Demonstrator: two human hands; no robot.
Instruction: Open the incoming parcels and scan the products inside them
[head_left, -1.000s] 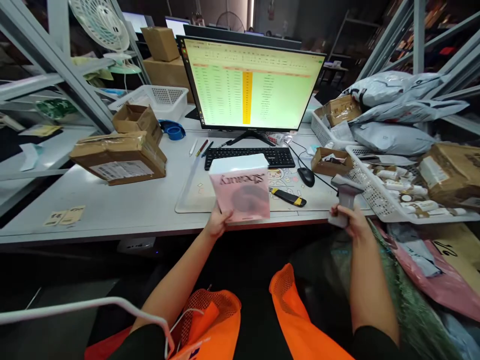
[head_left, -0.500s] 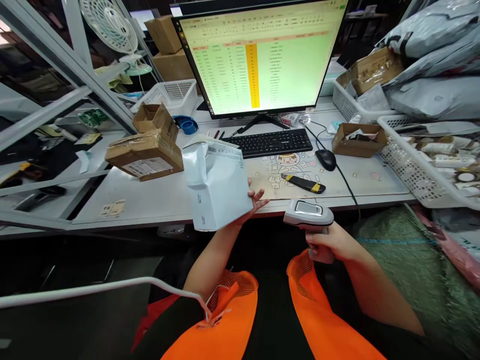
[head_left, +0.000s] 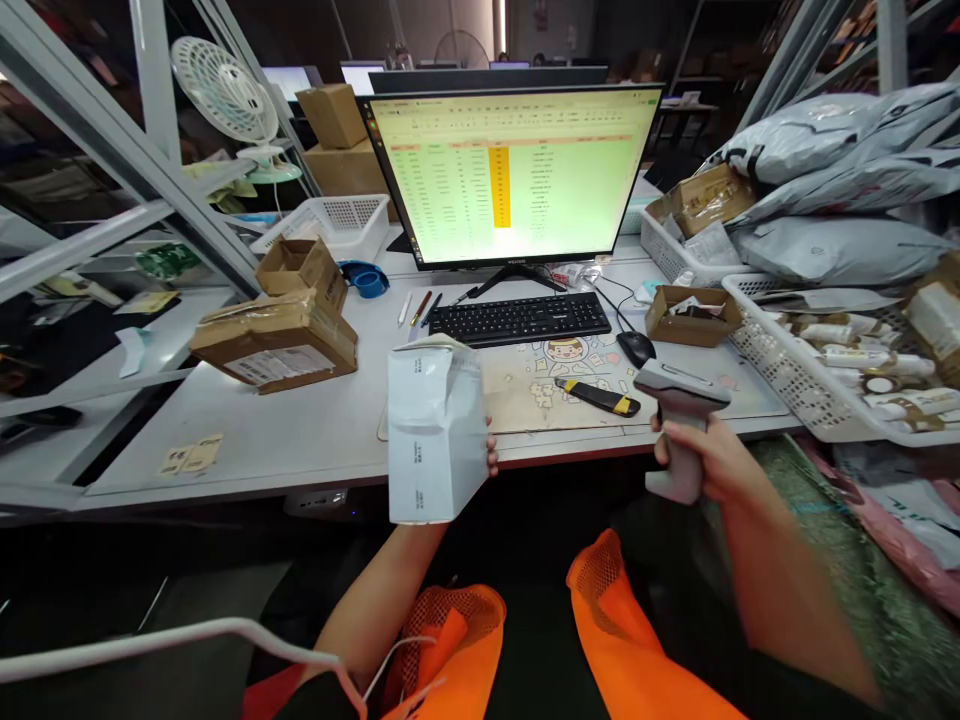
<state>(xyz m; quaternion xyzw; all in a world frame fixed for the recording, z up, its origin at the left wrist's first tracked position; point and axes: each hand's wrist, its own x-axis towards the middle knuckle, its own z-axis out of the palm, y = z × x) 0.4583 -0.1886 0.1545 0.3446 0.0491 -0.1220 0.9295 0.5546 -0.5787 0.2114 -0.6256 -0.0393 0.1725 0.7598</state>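
Now, pale box: it is in your left hand, over the desk's front edge; its long axis runs up and down in your view, creased end toward the keyboard, printed narrow side facing you.
Left fingers: tips curled round the box's right side, gripping it; the rest hidden behind it.
Scanner: in your right hand, handle down, head lying crosswise above; which end is the nose, you cannot tell.
Right fingers: closed round the handle.
Small open carton: beside the mouse; small items inside, too unclear to name.
Right-hand basket: holds white tubes.
Rear basket: holds a taped carton and clear wrapping.
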